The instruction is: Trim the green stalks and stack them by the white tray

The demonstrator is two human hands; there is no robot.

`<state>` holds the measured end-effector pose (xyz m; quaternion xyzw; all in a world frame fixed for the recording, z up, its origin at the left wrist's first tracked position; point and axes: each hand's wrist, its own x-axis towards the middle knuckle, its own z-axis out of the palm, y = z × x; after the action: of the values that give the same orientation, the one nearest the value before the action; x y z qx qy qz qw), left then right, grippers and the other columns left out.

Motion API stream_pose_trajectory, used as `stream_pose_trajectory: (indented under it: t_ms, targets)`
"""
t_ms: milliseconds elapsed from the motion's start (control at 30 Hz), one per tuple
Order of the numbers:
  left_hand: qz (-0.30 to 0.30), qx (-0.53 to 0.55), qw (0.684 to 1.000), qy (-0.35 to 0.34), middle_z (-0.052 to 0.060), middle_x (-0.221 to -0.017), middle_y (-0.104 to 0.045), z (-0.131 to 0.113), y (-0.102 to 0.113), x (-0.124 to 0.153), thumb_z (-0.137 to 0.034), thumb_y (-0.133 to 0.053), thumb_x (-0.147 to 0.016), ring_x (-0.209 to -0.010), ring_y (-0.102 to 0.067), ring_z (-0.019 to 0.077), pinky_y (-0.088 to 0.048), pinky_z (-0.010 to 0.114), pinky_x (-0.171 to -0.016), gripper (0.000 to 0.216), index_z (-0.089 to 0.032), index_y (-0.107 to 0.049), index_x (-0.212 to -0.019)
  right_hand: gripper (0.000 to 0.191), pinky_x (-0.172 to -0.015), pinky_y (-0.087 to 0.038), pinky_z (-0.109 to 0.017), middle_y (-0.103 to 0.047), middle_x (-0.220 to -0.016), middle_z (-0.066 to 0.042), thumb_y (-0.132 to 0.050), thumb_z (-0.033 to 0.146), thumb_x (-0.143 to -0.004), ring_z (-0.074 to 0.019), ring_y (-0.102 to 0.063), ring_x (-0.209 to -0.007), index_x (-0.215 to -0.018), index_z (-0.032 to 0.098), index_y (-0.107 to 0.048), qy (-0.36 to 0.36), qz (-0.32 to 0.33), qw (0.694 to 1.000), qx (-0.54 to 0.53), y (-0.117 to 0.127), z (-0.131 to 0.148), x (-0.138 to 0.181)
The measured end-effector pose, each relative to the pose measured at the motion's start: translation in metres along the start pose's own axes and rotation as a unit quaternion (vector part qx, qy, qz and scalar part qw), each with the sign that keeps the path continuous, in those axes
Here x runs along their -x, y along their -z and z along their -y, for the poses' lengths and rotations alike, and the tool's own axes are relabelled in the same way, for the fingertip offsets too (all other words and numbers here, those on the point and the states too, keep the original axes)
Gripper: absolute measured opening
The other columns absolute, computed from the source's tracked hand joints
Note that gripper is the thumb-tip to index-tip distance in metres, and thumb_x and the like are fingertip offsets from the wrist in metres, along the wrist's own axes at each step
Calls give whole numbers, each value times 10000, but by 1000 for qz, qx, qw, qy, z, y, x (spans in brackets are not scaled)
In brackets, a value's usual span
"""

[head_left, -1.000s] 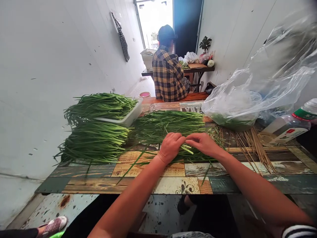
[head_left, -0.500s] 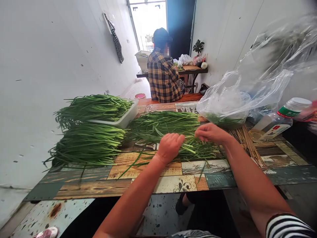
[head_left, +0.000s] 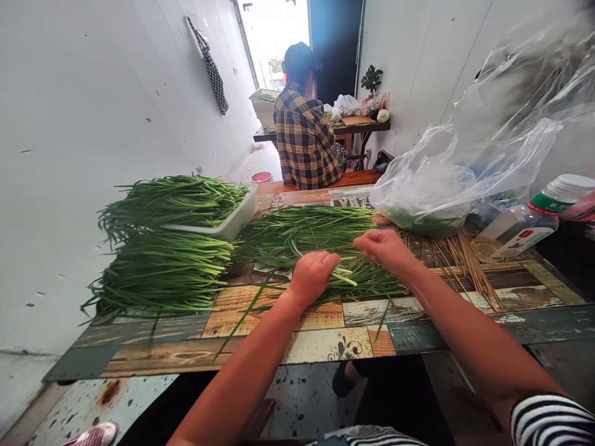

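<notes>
My left hand (head_left: 312,277) is closed around a few garlic chives (head_left: 346,278), whose pale ends stick out to the right of the fist. Just right of it and slightly higher, my right hand (head_left: 385,249) is pinched, with the fingers pressed together. What it holds, if anything, is too small to make out. Under and behind both hands lies a loose heap of green chives (head_left: 320,224) on the table. Loose blades and trimmings lie beneath the right hand.
Neater chives (head_left: 181,272) lie at left, beside a white tray (head_left: 244,217) heaped with more. Thin wooden sticks (head_left: 478,269), a clear plastic bag (head_left: 425,186) holding greens and a bottle (head_left: 530,220) are at right. Beyond the table sits a person in a plaid shirt (head_left: 304,145).
My right hand has moved a little left, closer to the left hand. My left hand has shifted slightly left and still grips the chives. The view has shifted slightly.
</notes>
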<state>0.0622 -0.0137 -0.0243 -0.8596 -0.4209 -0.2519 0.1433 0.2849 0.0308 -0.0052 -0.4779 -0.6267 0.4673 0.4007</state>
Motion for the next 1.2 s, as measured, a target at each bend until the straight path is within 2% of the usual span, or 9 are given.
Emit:
stream_pose_trajectory:
  t_ms: [133, 300, 433, 500, 600, 733, 967, 1033, 1200]
  targets:
    - [-10, -9, 1000, 17, 21, -716, -607, 2, -3, 1, -164, -413, -923, -687, -566, 159, -401, 270, -653, 174, -186, -575, -863, 479, -395, -179, -244, -401, -435, 46, -601, 644, -704, -63, -261, -381, -565, 187, -573, -33, -80, 996, -22, 15, 14, 1]
    - [17, -11, 1000, -10, 23, -728, -603, -1, -8, 3, -173, -392, -934, -692, -571, 167, -405, 277, -648, 180, -185, -563, -879, 482, -515, -272, -253, -455, -526, 27, -516, 599, -790, -96, -373, -523, -527, 194, -501, 121, 58, 982, 133, -28, 29, 17]
    - [26, -1, 1000, -16, 21, -732, -610, -8, -8, 0, -192, -400, -940, -716, -584, 166, -411, 279, -667, 174, -186, -555, -862, 477, -514, -238, -250, -374, -526, 44, -482, 541, -846, -92, -319, -537, -527, 189, -439, 118, 115, 972, 170, -24, 5, 7]
    - [32, 3, 999, -13, 21, -738, -615, -9, -6, -2, -174, -410, -930, -719, -585, 164, -414, 276, -665, 161, -190, -555, -861, 472, -489, -233, -249, -378, -517, 45, -513, 553, -825, -86, -313, -505, -530, 192, -443, 76, 89, 984, 133, -4, -4, -2]
    - [38, 2, 999, 23, 29, -749, -622, -7, -4, -3, -106, -417, -890, -714, -584, 166, -417, 272, -649, 169, -190, -560, -853, 477, -447, -236, -253, -385, -482, 45, -567, 597, -765, -81, -295, -449, -520, 202, -456, 33, -32, 996, 80, 27, -5, -12]
    - [66, 18, 994, 89, 36, -783, -648, -4, -6, -2, -71, -439, -847, -747, -603, 175, -431, 272, -660, 175, -180, -572, -872, 405, -521, -372, -261, -559, -574, 1, -663, 578, -681, -114, -458, -532, -599, 187, -599, 92, -131, 981, 112, 30, 10, -10]
    - [87, 67, 990, 91, 43, -862, -682, -3, -6, 1, -92, -466, -823, -795, -628, 185, -455, 276, -699, 172, -181, -581, -914, 249, -601, -444, -268, -689, -741, -39, -654, 435, -754, -145, -584, -655, -789, 204, -741, 211, 59, 963, 157, -16, 18, 11]
    - [81, 88, 989, 84, 39, -872, -684, -3, -6, 2, -71, -476, -795, -795, -629, 183, -462, 274, -700, 203, -182, -578, -930, 221, -604, -441, -267, -686, -703, -36, -674, 410, -742, -141, -580, -645, -742, 198, -738, 191, 58, 971, 133, -22, 16, 13]
    - [51, 103, 992, 60, 33, -866, -678, -6, -8, 0, -32, -477, -767, -790, -628, 177, -461, 270, -695, 242, -180, -570, -935, 302, -470, -358, -233, -602, -567, 2, -725, 468, -682, -93, -467, -498, -640, 173, -672, 23, 7, 999, -31, -24, 10, 8]
